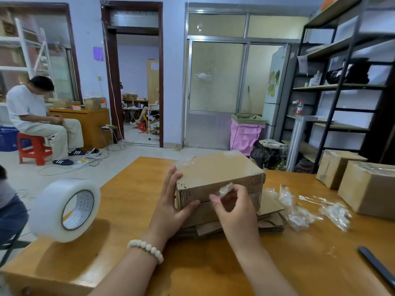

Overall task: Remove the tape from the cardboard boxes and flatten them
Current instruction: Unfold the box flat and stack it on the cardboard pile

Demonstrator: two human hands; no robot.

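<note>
The wooden desk [128, 210] fills the lower half of the view. In its middle stands the cardboard box [218, 174] being worked on, resting on a stack of flattened cardboard [271, 208] whose edges stick out to the right. A scrap of clear tape clings to the box's far left corner.

At the desk's right edge sit two more taped boxes [367, 189], touching or nearly so. A large roll of clear tape [66, 210] stands on its rim near the left edge, well apart from the box.

The left hand [173, 201] braces the box's left end — fingers straight against the side, thumb laid along the lower edge of the near face. The right hand [235, 208] is raised in front of the near face, its fingertips pinching a crumpled tape strip [224, 189]; whether the strip is attached to the box I cannot tell.

To the right of the stack lies a loose heap of peeled tape [299, 212], spread toward the taped boxes. A dark slim tool [376, 265] lies at the lower right — what it is I cannot tell. A white bead bracelet [146, 248] circles the left wrist.
</note>
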